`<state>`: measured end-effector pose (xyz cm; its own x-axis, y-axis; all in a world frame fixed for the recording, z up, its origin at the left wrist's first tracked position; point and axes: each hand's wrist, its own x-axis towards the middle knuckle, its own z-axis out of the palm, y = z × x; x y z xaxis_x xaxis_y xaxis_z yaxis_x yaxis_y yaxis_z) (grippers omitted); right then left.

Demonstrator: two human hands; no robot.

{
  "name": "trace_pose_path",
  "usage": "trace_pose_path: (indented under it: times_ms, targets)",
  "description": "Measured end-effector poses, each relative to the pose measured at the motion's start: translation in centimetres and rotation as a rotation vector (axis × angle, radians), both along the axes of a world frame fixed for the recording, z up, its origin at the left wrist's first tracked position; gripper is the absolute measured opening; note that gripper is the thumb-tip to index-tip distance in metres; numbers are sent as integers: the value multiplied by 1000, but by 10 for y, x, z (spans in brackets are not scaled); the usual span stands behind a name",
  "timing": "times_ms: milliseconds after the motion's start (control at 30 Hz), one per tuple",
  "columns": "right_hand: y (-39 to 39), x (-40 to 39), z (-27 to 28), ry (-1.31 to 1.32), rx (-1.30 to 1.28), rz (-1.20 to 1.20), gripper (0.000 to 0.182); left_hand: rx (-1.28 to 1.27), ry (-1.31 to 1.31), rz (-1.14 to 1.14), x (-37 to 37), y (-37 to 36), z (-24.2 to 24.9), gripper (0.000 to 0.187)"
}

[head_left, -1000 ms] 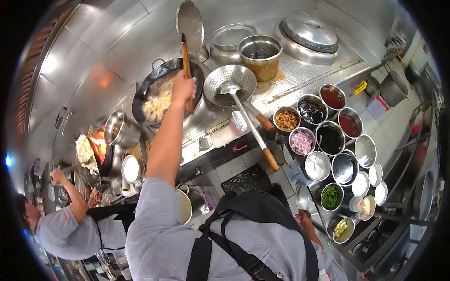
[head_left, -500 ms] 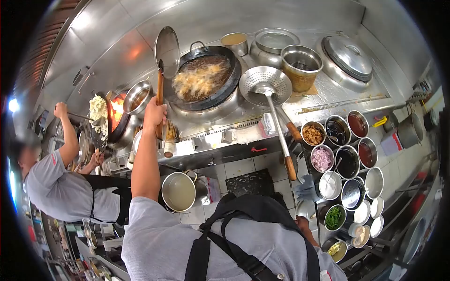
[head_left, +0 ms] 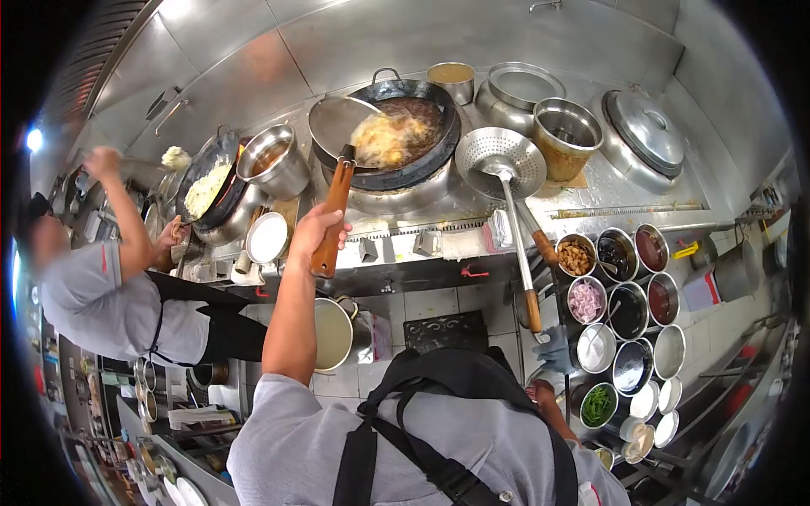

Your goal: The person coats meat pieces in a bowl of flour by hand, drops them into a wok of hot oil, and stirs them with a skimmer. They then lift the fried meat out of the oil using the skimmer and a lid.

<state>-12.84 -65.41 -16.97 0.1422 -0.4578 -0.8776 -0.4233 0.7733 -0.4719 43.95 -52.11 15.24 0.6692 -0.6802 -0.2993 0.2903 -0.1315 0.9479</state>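
Note:
My left hand is wrapped round the wooden handle of a round strainer. The strainer lies tilted over the left side of a dark wok, where pale yellow food bubbles in oil. My right hand hangs low at my right side, next to a grey cloth; its fingers are too small to make out. A perforated ladle rests to the right of the wok, its long handle reaching over the counter edge.
At the left a co-worker handles another wok. Metal pots and a lidded pot stand on the range. Several ingredient containers fill the right side. A large pot is below the counter.
My left hand has moved right with the strainer, which has come down from upright to over the wok. The co-worker's wok has tilted and some food is in the air above it.

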Motion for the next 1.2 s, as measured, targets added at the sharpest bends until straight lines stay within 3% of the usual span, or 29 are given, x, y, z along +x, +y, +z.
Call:
trace_pose_path:
  times_ms: [233,600,800,1100,1200]
  targets:
    - [5,-17,-25,-22,15,41,34,32,-96,-70,-33,4,21,39]
    - [11,-28,-40,-105,-189,251,29,288,-580,-8,-56,-10,34,53]
    - [4,-27,-51,-91,-156,293,31,286,-646,34,-59,-10,41,56]
    - [-19,-12,-51,-46,16,286,37,324,-511,-64,-43,-17,20,50]
    - [-18,1,-27,-19,63,150,35,394,-601,-22,-48,-17,23,49]
